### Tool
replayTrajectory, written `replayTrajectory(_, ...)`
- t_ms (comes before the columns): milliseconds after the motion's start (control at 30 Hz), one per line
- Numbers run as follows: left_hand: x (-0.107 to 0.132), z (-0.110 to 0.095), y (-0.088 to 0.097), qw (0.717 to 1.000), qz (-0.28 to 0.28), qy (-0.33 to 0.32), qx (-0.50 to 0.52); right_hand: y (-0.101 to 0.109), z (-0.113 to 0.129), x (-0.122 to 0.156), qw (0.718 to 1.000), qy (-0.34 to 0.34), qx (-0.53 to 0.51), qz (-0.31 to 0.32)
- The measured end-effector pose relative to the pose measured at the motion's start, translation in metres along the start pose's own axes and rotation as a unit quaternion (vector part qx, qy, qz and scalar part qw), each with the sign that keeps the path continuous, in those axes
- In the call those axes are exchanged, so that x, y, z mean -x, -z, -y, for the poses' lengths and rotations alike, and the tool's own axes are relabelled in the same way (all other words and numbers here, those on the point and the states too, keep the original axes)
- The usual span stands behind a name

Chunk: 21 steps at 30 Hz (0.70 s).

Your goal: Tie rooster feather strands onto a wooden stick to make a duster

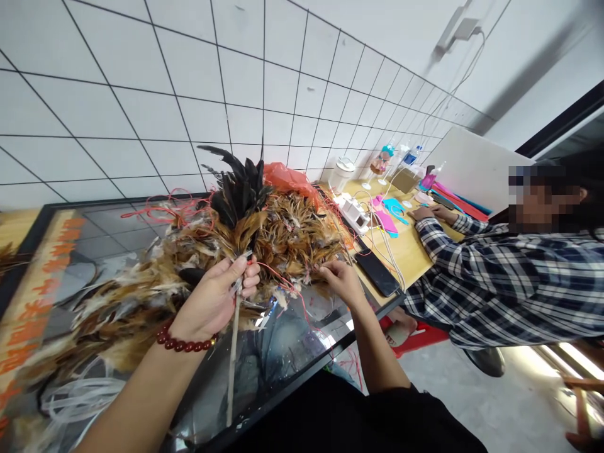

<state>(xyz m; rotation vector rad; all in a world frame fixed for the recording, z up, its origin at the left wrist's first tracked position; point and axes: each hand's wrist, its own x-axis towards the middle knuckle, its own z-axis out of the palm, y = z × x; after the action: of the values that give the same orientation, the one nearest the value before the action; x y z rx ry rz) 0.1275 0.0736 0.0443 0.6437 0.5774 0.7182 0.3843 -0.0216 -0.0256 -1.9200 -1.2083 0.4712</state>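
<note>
My left hand (214,296) is closed round a thin wooden stick (232,352) topped with a bunch of dark and brown feathers (238,189), held upright over the glass table (283,352). A red bead bracelet (182,343) sits on that wrist. My right hand (340,279) pinches a thin red thread (287,283) at the edge of a big heap of brown feathers (287,236). The thread runs from the stick toward my right hand.
More feathers (108,314) spread across the table's left side. A wooden table (406,245) to the right carries a black phone (377,272), a power strip (353,212), cables and bottles. A person in a plaid shirt (495,277) sits there. Tiled wall behind.
</note>
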Motion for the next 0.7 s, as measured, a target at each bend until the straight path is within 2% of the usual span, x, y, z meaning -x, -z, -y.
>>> replayTrajectory(100, -0.002, 0.002, 0.000, 1.000, -0.010, -0.002, -0.003, -0.013, -0.009, -0.027, 0.998, -0.047, -0.012, 0.035)
replayTrajectory(233, -0.005, 0.000, 0.003, 1.000, -0.011, -0.014, 0.003, -0.028, -0.009, -0.042, 0.981, -0.084, -0.169, 0.041)
replayTrajectory(367, -0.006, -0.007, 0.011, 0.999, -0.004, -0.008, 0.033, -0.018, -0.005, -0.039, 0.939, -0.073, -0.335, 0.002)
replayTrajectory(433, -0.008, -0.009, 0.013, 0.999, -0.004, -0.004, 0.050, -0.008, 0.002, -0.037, 0.922, -0.062, -0.382, -0.016)
replayTrajectory(567, -0.011, -0.010, 0.015, 0.997, 0.008, 0.007, 0.072, 0.004, 0.033, -0.034, 0.898, -0.054, -0.437, -0.023)
replayTrajectory(700, -0.013, -0.005, 0.015, 0.998, 0.008, 0.029, 0.058, -0.005, 0.082, -0.028, 0.884, -0.037, -0.452, 0.115)
